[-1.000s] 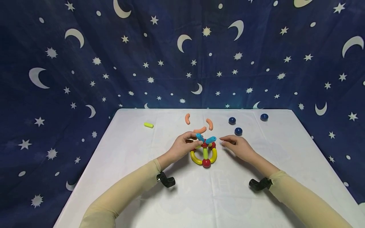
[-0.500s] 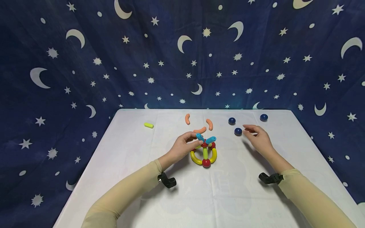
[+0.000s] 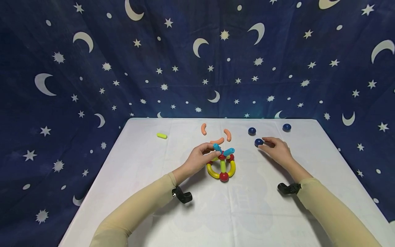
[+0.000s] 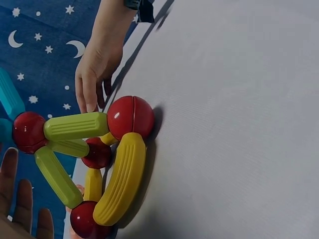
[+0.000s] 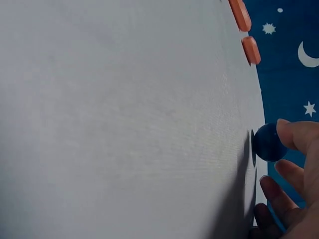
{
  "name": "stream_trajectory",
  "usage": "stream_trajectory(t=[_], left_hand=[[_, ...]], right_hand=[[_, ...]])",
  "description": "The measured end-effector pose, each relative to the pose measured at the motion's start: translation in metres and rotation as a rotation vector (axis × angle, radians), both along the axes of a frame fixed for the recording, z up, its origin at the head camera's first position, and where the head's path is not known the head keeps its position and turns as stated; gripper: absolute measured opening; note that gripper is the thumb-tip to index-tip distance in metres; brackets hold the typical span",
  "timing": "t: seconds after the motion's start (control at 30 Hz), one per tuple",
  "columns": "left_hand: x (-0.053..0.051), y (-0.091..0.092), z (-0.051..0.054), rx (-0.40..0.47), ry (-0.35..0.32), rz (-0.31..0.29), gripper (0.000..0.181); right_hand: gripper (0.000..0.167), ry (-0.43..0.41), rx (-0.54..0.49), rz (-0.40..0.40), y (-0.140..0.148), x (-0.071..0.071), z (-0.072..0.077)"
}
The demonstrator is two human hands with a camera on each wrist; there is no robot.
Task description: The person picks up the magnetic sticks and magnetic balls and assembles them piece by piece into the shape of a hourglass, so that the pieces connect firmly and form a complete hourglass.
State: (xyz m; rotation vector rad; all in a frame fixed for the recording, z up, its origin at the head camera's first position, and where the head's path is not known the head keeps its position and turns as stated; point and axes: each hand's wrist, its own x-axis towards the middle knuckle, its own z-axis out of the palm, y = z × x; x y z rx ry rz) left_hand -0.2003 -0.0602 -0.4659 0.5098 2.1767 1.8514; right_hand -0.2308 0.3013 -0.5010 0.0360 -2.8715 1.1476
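A ball-and-stick model (image 3: pixel 223 166) stands on the table, made of red balls, curved yellow rods, straight green rods and two blue rods pointing up from its top ball (image 4: pixel 29 132). My left hand (image 3: pixel 197 159) holds it near the top, thumb and fingers by the blue rods; part of that grip is hidden. To the right, my right hand (image 3: pixel 277 151) has its thumb and a finger about a dark blue ball (image 3: pixel 258 142), which rests on the table. In the right wrist view, the thumb lies against this blue ball (image 5: pixel 269 143) and the other fingers are bent below it.
Two more dark blue balls (image 3: pixel 252 131) lie farther back on the right. Three curved orange rods (image 3: pixel 217 141) lie behind the model. A short green rod (image 3: pixel 162 136) is at back left. A navy cloth (image 3: pixel 197 68) with moons and stars hangs behind the white table (image 3: pixel 200 219).
My right hand moved away from the model, rightward to the nearest blue ball, and its thumb and finger have closed in on it. The left hand stays at the model.
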Motion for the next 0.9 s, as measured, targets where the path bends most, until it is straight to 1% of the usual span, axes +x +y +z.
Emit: stream_trajectory(t=[0.13,0.27,0.57,0.73,0.8,0.9], left_hand=[[0.0,0.0,0.001,0.016,-0.015,-0.004,0.029],[0.0,0.001,0.001,0.028,-0.034,-0.006,0.03],[-0.002,0.002,-0.001,-0.004,-0.044,0.028,0.03],[-0.003,0.003,-0.001,0.004,-0.053,0.039,0.03],[-0.003,0.003,-0.001,0.006,-0.052,0.042,0.03],[-0.003,0.003,-0.001,0.012,-0.052,0.042,0.032]], right_hand=[[0.064,-0.017,0.042,-0.018,0.0,-0.005,-0.002],[0.061,-0.023,0.038,-0.035,-0.001,-0.006,-0.002],[0.055,-0.003,0.039,-0.055,-0.005,-0.007,0.0],[0.055,0.008,0.048,-0.068,-0.006,-0.006,-0.001],[0.055,0.006,0.027,-0.074,-0.008,-0.006,0.0],[0.059,-0.01,-0.063,-0.084,-0.01,-0.006,0.002]])
